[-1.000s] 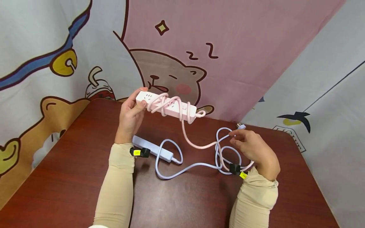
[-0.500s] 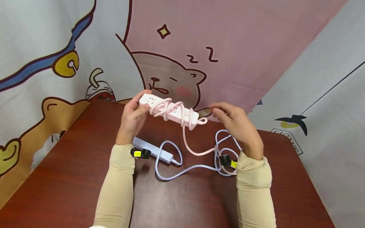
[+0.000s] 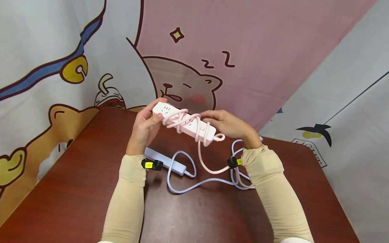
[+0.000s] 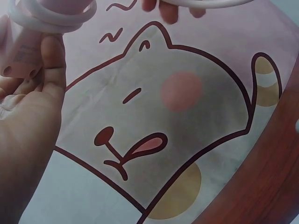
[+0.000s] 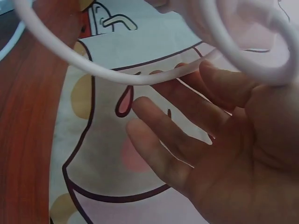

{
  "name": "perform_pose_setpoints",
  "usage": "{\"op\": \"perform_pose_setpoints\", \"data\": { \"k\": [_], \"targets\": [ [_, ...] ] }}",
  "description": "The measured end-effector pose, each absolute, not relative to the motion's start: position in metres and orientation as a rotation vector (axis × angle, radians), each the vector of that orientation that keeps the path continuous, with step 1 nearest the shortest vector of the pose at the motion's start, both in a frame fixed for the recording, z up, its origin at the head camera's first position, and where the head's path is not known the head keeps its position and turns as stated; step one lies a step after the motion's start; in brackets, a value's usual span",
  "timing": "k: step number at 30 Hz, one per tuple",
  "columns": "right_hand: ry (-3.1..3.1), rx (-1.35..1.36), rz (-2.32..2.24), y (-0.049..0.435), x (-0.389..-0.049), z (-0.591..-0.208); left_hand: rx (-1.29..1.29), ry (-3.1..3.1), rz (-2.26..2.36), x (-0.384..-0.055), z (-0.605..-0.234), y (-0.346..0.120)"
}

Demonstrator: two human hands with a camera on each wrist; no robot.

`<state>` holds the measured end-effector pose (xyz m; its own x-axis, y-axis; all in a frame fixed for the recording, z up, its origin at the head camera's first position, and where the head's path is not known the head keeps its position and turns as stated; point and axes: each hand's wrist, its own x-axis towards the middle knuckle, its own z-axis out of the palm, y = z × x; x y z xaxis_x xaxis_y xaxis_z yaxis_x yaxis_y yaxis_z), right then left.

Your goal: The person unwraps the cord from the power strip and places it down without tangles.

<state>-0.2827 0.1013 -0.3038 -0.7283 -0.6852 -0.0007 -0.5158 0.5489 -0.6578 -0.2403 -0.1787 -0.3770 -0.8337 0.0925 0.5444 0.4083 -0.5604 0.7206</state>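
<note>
My left hand [image 3: 146,127] grips one end of a white power strip [image 3: 167,110], thumb in front, and keeps it raised above the table. Around the strip's body winds a pink cord [image 3: 199,118] in several turns. A length of it hangs from the strip towards the right wrist. My right hand [image 3: 226,123] is at the strip's far end, its fingers partly hidden behind it. In the right wrist view those fingers [image 5: 161,133] are spread and loosely extended, beside the pale cord [image 5: 112,74]; whether they touch it I cannot tell.
On the brown table [image 3: 179,216] lies a pale blue power strip [image 3: 164,161]. Its blue cord [image 3: 209,180] curves right into loose loops, which overlap the pink cord under my right wrist. A cartoon-printed curtain [image 3: 252,44] stands behind the table.
My right hand has come up from the cord loops on the right and moved left to the white strip. The left hand has kept its grip, shifting slightly right and down in view.
</note>
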Motion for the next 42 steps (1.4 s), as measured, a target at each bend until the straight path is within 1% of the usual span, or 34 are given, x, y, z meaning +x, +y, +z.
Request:
{"op": "perform_pose_setpoints", "data": {
  "k": [5,14,23,33,42],
  "targets": [
    [2.576,-1.009,-0.970,0.099,-0.281,-0.308,-0.834,-1.330,-2.507,-0.240,-0.378,-0.180],
    [2.602,-0.994,-1.265,0.104,-0.272,-0.301,-0.816,-1.318,-2.510,-0.241,-0.382,-0.183],
    [2.816,-1.002,-1.401,0.106,-0.262,-0.295,-0.673,-1.417,-2.437,-0.241,-0.380,-0.181],
    [2.940,-0.876,-1.595,0.099,-0.237,-0.297,-0.574,-1.358,-2.375,-0.245,-0.378,-0.179],
    [2.926,-0.701,-1.820,0.104,-0.218,-0.316,-0.523,-1.360,-2.367,-0.245,-0.376,-0.179]
  ]
}}
